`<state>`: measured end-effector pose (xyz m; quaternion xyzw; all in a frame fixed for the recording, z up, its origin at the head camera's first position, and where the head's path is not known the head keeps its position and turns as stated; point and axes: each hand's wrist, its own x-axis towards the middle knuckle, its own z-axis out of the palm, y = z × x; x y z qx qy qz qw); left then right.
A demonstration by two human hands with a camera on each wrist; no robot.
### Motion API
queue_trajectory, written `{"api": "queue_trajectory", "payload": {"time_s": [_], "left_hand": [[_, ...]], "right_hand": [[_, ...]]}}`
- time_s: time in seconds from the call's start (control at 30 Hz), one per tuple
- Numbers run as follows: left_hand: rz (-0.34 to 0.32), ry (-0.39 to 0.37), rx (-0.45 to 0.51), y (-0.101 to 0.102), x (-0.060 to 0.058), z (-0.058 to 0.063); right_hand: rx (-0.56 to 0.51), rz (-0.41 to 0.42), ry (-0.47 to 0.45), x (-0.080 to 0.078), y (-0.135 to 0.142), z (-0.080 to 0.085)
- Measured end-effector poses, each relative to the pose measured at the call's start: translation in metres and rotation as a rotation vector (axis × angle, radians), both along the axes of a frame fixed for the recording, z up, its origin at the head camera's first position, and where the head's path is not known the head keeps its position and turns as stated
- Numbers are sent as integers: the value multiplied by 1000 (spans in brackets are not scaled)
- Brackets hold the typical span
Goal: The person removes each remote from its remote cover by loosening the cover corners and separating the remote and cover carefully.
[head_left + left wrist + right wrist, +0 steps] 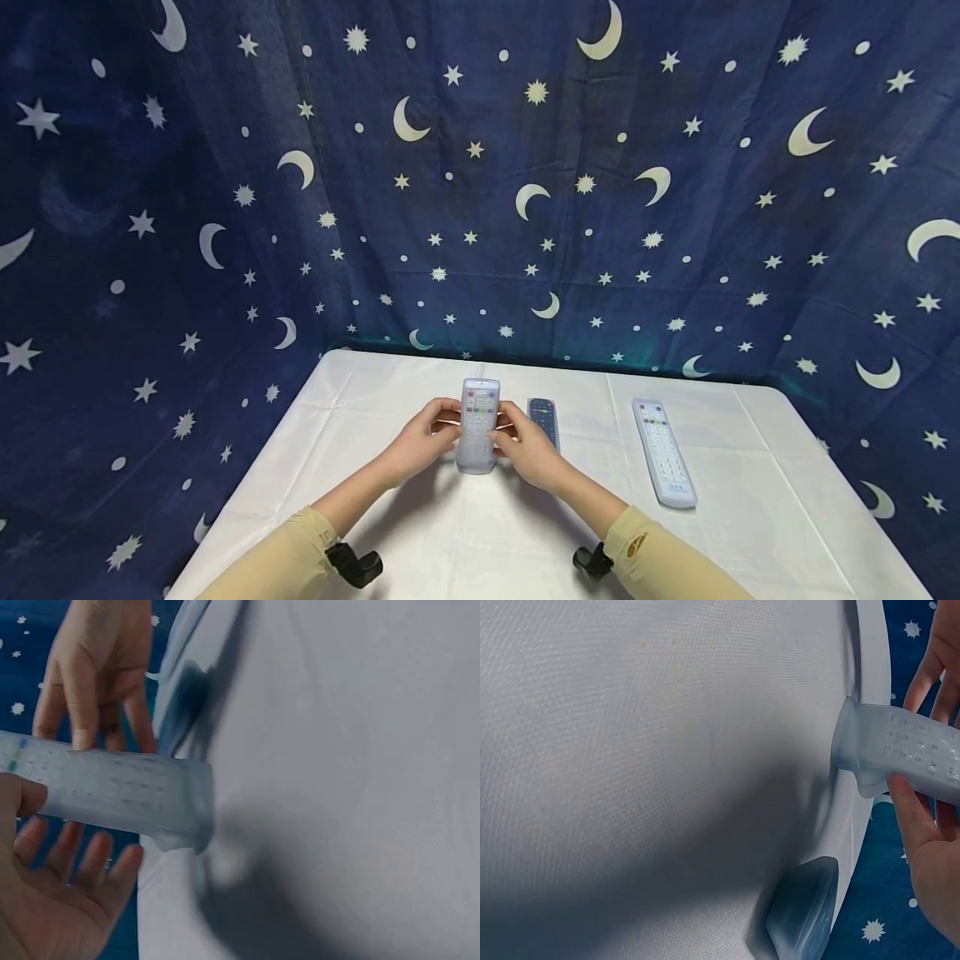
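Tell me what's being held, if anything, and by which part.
A pale remote, held by its two long edges near mid-length: left grip on one, right grip on the other.

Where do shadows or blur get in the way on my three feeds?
Head: bright, with soft shadows on the white table; left wrist: dimmer, the held remote looking soft, a dark blurry-edged shadow near its end; right wrist: also dim, a broad soft-edged shadow crossing the table.

Navy moon-and-star curtain point(468, 83); white table point(300, 467)
The curtain hangs beyond the far and left edges; far corners rounded
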<state>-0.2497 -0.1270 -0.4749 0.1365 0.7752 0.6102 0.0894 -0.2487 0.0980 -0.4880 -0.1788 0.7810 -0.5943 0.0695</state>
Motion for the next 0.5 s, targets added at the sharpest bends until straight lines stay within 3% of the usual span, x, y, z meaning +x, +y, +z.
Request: {"api": "queue_trajectory", "payload": {"time_s": [0.2, 0.37, 0.5], "left_hand": [[89, -344, 57, -6, 8, 21], [2, -593, 167, -12, 14, 28], [-26, -672, 264, -12, 16, 28]], "right_hand": [[21, 1, 10, 2, 0, 2], [36, 8, 22, 5, 1, 4], [38, 22, 14, 9, 2, 5]]}}
